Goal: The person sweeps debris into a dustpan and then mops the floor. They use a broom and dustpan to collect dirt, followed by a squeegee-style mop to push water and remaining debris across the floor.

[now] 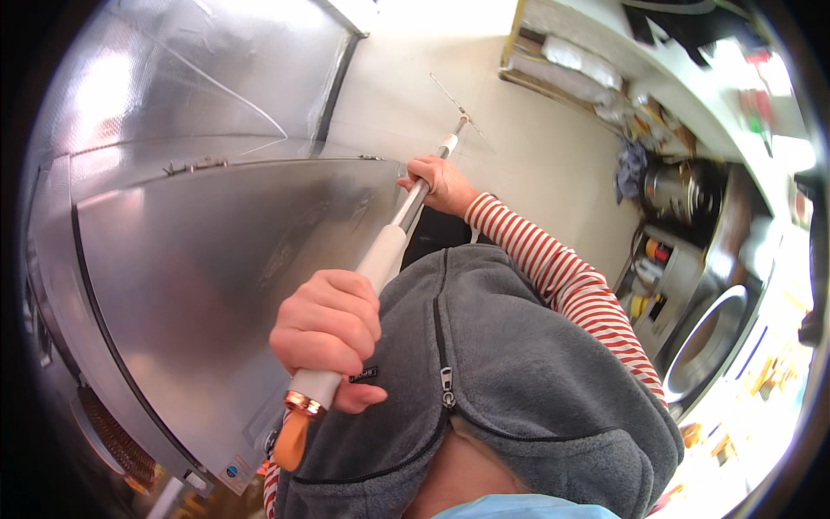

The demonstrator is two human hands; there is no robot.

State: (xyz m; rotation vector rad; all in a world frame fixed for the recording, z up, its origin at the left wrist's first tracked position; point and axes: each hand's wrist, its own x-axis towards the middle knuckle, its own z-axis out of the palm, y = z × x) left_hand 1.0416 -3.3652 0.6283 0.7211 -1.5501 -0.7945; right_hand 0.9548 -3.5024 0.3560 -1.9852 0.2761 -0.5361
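A long telescopic pole (407, 206) runs from my chest down to the pale floor. My left hand (327, 324) is wrapped around its white grip (381, 256), close to the end with a copper-coloured ring (303, 403) and an orange hanging loop (291, 441). Farther down, my right hand (441, 183) grips the bare metal section. At the far end is a thin, wide crosswise head (462, 110), either a floor squeegee or a flat mop; I cannot tell which. It appears to be at the floor, at a slant.
Large stainless steel panels (194, 279) stand close on my left, with a dark seal along one edge. Along the right are a low shelf with plastic-wrapped goods (570, 55), a hanging blue-grey cloth (629, 170), a shiny metal pot (671, 188) and a round metal basin (707, 342).
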